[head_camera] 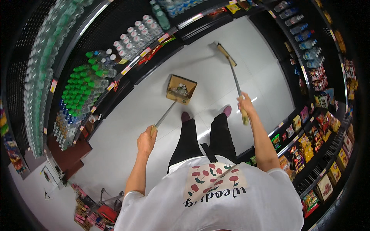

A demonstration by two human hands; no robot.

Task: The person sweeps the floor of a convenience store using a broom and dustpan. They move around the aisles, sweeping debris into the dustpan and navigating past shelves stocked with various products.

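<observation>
My left hand grips the handle end of a long-handled dustpan. The tan pan rests on the floor ahead of my feet, and a pile of litter, seemingly clear plastic with small white pieces, lies in it. Around the upper handle of a broom my right hand is closed. The tan broom head is farther out on the floor, to the right of the dustpan and apart from it.
Pale glossy tiles form the aisle floor. Shelves of bottled drinks border the left and far side; snack shelves run along the right. Behind me to the left are a brown stand and a red wheeled item beside stacked goods.
</observation>
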